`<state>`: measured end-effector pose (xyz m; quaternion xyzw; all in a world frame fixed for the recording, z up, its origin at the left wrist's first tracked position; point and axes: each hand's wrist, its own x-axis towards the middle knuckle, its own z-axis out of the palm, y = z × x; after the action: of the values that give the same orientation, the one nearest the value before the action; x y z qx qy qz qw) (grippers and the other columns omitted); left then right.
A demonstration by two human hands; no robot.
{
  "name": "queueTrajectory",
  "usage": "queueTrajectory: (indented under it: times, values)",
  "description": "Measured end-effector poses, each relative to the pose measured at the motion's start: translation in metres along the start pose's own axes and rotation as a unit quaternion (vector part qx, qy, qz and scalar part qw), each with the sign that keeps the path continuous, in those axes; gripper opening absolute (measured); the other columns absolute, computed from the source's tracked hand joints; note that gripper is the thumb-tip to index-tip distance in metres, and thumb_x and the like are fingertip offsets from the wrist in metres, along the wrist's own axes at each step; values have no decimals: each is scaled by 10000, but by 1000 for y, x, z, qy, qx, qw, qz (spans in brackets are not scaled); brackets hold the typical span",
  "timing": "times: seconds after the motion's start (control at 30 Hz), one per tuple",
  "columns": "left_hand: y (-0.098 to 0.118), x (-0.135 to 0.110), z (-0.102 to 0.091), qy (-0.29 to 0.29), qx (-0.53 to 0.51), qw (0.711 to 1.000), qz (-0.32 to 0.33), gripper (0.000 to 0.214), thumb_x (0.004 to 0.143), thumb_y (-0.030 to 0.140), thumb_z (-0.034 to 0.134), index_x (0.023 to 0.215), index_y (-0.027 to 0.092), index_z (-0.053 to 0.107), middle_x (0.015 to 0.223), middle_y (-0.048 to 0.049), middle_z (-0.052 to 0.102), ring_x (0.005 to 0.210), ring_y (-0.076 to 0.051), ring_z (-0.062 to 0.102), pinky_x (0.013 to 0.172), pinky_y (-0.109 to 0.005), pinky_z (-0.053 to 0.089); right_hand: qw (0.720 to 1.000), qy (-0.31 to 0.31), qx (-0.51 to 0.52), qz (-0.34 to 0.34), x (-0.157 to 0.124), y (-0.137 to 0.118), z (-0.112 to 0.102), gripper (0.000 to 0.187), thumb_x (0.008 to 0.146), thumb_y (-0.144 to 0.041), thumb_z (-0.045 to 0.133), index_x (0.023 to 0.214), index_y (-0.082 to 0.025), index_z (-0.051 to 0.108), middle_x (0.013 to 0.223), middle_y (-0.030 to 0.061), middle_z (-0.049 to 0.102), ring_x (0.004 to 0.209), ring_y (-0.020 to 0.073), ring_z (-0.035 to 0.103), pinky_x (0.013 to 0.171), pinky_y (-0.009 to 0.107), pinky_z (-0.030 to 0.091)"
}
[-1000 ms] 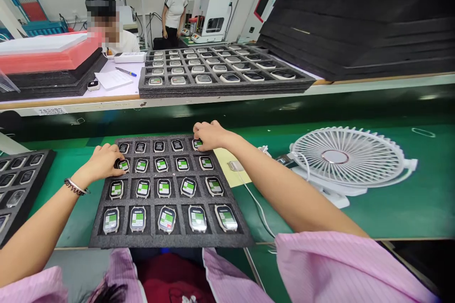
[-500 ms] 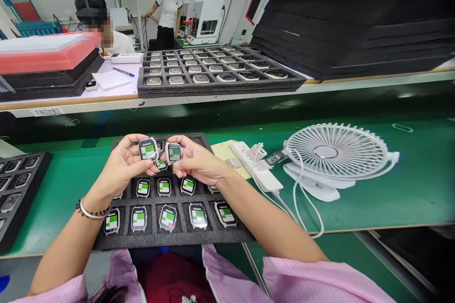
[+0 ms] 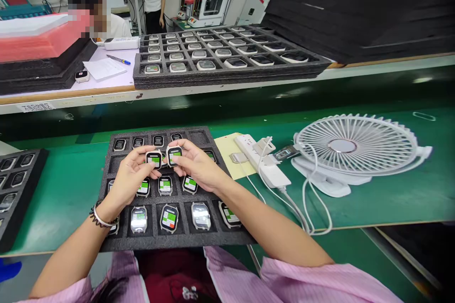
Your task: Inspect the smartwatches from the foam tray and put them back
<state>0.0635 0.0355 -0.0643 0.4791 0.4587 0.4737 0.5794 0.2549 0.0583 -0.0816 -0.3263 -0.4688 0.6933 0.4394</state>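
Between the thumb and fingers of my left hand is a smartwatch body with a green and white screen. Beside it, my right hand pinches a second smartwatch body, its lit screen turned towards me. Both are held just above a black foam tray with square pockets. More strapless watches lie in the pockets, such as a watch whose screen has a red patch. Watches in the back row have dark screens with white text. My hands and forearms hide part of the tray.
To the right are a white power strip with cables, a charger puck on yellow paper, and a white fan. Another watch tray lies left. A raised shelf holds a large watch tray and stacked black foam. Two people are beyond.
Both hands have come slightly down and towards me with their watches, and the left watch is now more upright. The view has shifted, uncovering the tray's back row.
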Motion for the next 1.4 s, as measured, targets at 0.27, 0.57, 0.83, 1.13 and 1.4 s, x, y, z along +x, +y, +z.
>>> queueTrajectory:
  times: [0.27,0.57,0.83,1.13,1.4]
  values:
    - [2,-4,1,5,-34,998,-43,445,761,403,774,1125,190,635,948,-38,739,705,-202,750,723,-354,632,1000,2,8,1,-1,1,0,390,803,-446,763,1059,-236,558,849,2,647,552,110,511,514,241,363]
    - [1,-4,0,-8,-21,999,-45,429,727,350,789,1088,200,613,925,-34,745,622,-175,730,709,-344,637,1000,-6,-21,-14,-2,2,0,398,793,-394,778,1079,-232,554,807,-21,615,516,95,497,495,231,359]
    - [3,-5,2,-2,-32,998,-51,414,704,369,803,1029,190,618,791,9,710,602,-192,739,651,-306,630,999,-7,-37,-18,-3,3,2,342,791,-329,750,1048,-219,553,810,-15,635,520,91,498,511,233,357]
    - [2,-5,0,1,-46,997,-56,423,689,373,802,1022,183,625,797,3,709,602,-189,734,631,-299,626,999,-13,-41,-17,-4,1,4,347,755,-221,702,1074,-219,565,799,-32,599,554,100,533,566,250,406]
    - [2,-5,3,19,-15,1000,-20,439,696,332,806,1052,158,616,891,-31,730,570,-134,697,588,-251,590,999,-30,-12,-16,-4,3,3,365,832,-323,716,1139,-203,559,784,-23,626,584,118,612,573,249,447]
